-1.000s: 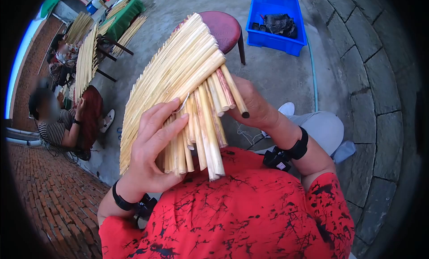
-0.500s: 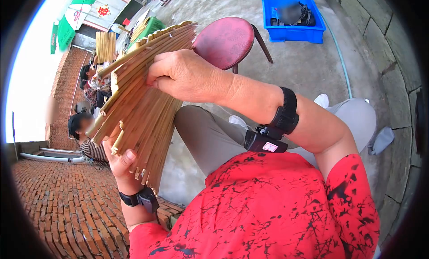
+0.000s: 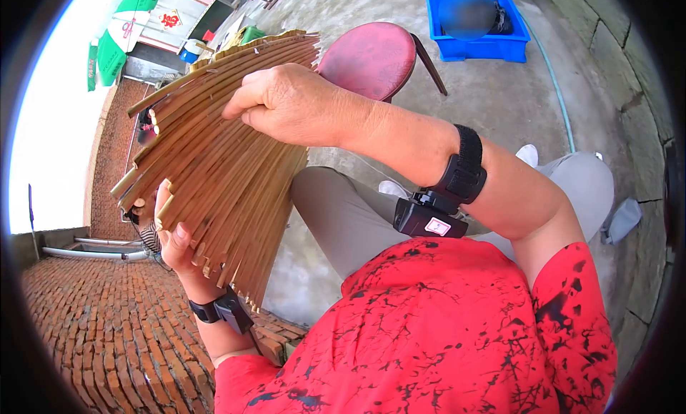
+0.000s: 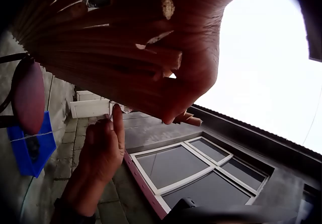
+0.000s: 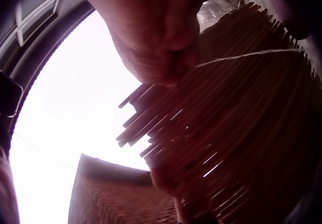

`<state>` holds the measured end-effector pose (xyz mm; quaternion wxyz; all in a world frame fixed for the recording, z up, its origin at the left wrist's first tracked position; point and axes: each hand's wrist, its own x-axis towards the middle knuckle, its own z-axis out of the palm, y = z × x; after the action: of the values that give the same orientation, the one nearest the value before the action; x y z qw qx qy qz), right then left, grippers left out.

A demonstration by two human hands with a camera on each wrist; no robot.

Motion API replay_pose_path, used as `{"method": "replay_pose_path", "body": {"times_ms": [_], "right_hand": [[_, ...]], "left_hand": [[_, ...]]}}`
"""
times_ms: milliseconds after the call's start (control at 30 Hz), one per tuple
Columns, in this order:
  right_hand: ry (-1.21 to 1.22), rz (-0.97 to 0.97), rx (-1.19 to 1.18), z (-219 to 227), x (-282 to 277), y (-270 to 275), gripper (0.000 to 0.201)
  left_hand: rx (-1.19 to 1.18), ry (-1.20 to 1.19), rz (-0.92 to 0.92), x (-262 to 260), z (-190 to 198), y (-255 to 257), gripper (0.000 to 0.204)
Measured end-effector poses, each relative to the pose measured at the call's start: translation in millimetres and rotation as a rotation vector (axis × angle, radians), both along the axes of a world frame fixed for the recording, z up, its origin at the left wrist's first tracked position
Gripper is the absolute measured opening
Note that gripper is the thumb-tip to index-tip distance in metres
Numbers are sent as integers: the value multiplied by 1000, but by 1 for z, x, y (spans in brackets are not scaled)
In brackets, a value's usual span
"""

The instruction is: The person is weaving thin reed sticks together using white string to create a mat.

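A mat of thin reed-like sticks (image 3: 236, 189) bound side by side fans out in front of me, held up on a slant. My left hand (image 3: 175, 246) grips it at the lower left, thumb on the near side and fingers partly hidden behind the sticks. Uneven stick ends jut out past that hand. Over the upper part of the mat, my right hand (image 3: 296, 103) has its thumb and fingertips together. In the right wrist view a pale string (image 5: 251, 55) runs across the sticks to the pinched fingers of this right hand (image 5: 156, 38).
A round red stool (image 3: 371, 60) stands just beyond the mat. Behind it is a blue bin (image 3: 482, 49) with dark items inside. A thin hose (image 3: 554, 92) lies along the floor. A brick wall (image 3: 93, 307) runs at the left, and another person is mostly hidden behind the mat.
The mat has been turned over and tilted, moving leftward. My right hand came from beneath it to above it, while my left hand shifted down and left. The head view swung up.
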<state>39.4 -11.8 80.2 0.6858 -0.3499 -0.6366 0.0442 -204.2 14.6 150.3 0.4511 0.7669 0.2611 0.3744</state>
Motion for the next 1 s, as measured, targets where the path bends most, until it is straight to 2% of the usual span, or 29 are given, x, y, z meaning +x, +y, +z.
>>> {"method": "replay_pose_path", "body": {"times_ms": [67, 133, 267, 367, 433, 567, 667, 733, 867, 933, 1000], "right_hand": [[45, 1, 17, -2, 1, -2, 15], [124, 64, -174, -2, -1, -9, 14], [242, 52, -272, -4, -8, -11, 15], [387, 115, -336, -5, -14, -8, 16], [461, 280, -463, -3, -15, -12, 16], [464, 361, -446, -8, -22, -8, 17], [472, 312, -463, -7, -23, -9, 17], [373, 195, -420, -8, -23, -9, 16], [364, 185, -412, -3, -23, -14, 14], [398, 316, -580, 4, -22, -21, 14], [367, 246, -489, -3, -25, -17, 14]], "left_hand": [[45, 57, 3, -1, 5, 2, 84], [68, 76, 16, -10, 7, 14, 85], [40, 61, -9, -2, 9, 14, 88], [47, 38, -8, -7, 7, 17, 87], [36, 27, -2, -2, 7, 14, 87], [16, 24, -23, 7, 8, 8, 87], [-2, 46, -41, 8, 9, 8, 89], [-8, 52, -41, 7, 9, 9, 89], [-9, 26, -22, 4, 6, 9, 88], [-14, 7, -29, 7, 5, 6, 88], [-15, -17, -39, 12, 5, 2, 87]]}}
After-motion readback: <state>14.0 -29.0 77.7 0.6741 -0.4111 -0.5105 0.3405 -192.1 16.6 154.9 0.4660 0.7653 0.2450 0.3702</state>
